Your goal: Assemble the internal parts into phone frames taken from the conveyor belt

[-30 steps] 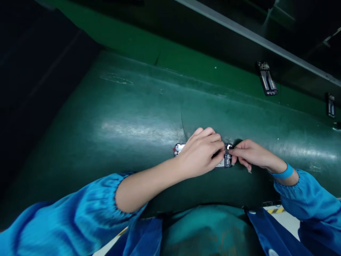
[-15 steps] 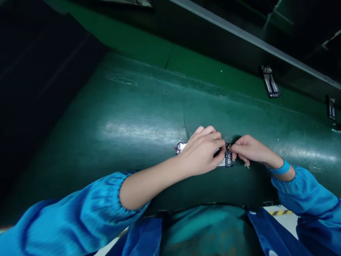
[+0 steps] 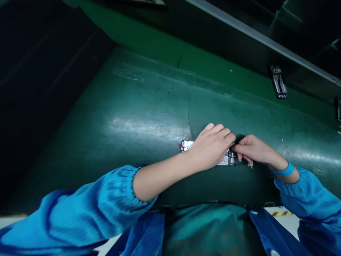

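An opened phone body (image 3: pixel 228 159) with bare circuit parts lies on the green belt (image 3: pixel 138 117). My left hand (image 3: pixel 211 146) lies over most of it, fingers curled down on its right end. My right hand (image 3: pixel 254 149) meets it from the right, fingertips pinched together at the phone's right edge. What the pinch holds is too small to make out. Only the phone's left tip (image 3: pixel 185 145) and right end show. Both arms wear blue sleeves, and a blue wrist strap (image 3: pixel 286 170) sits on my right wrist.
Further along the belt's far edge lie two more dark phone parts, one (image 3: pixel 279 82) at upper right and another (image 3: pixel 338 109) at the frame's right edge. A metal rail (image 3: pixel 255 35) runs above the belt. Yellow-black floor tape (image 3: pixel 279 213) shows at lower right.
The view has shifted slightly, so the hands and phone sit a little further right. My left fingers have slid further over the phone's right end, closer to my right fingertips.
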Demonstrator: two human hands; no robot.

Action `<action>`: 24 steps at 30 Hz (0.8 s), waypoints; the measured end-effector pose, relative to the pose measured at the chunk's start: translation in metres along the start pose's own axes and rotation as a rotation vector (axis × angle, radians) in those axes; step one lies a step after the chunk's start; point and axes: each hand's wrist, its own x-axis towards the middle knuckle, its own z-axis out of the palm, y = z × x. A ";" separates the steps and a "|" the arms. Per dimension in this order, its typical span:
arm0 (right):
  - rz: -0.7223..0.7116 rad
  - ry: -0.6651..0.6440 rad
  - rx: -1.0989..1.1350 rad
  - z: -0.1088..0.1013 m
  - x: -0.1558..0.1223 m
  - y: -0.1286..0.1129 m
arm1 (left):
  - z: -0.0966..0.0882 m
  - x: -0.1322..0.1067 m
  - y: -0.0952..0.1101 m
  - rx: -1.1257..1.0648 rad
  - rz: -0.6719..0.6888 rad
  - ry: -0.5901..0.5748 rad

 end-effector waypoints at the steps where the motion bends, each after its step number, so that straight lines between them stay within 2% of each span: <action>1: -0.007 0.040 -0.039 0.002 -0.001 0.001 | 0.001 0.001 0.001 0.012 -0.004 0.005; 4: -0.119 0.143 -0.139 0.003 -0.006 0.003 | 0.001 0.003 0.003 0.006 -0.052 0.020; 8: -0.419 0.205 -0.048 0.000 -0.025 0.004 | -0.010 -0.001 0.000 -0.042 -0.122 0.064; 11: -0.655 0.385 -0.022 0.006 -0.039 0.009 | -0.021 -0.014 -0.007 -0.023 -0.013 0.070; 14: -0.830 0.428 -0.143 0.021 -0.043 0.022 | -0.026 -0.029 -0.012 0.037 0.169 0.002; 16: -0.887 0.478 -0.342 0.029 -0.040 0.031 | -0.026 -0.036 -0.013 0.058 0.226 -0.054; 19: -0.877 0.576 -0.565 0.031 -0.032 0.040 | -0.022 -0.040 -0.013 0.066 0.212 -0.095; 24: -0.902 0.686 -0.271 0.019 -0.013 0.042 | -0.019 -0.038 -0.012 0.062 0.161 -0.100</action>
